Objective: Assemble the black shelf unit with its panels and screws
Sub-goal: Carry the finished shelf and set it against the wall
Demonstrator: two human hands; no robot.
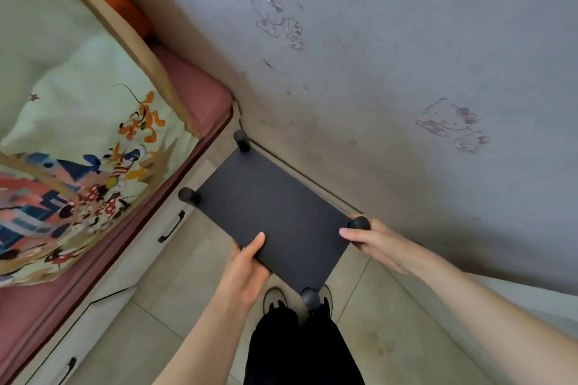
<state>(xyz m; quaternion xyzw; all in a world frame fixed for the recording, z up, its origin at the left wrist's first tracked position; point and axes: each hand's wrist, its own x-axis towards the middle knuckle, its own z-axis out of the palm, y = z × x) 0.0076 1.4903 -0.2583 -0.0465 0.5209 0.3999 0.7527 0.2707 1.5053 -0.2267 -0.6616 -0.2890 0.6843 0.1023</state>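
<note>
The black shelf unit (pixel 275 212) is held above the tiled floor (pixel 156 306), in the corner between the bed (pixel 93 134) and the wall (pixel 375 56). The left hand (pixel 247 272) clasps its near edge; the right hand (pixel 372 241) grasps a corner post (pixel 359 223).

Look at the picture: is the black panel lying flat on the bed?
No. Both hands, left and right, hold the panel above the floor beside the bed.
</note>
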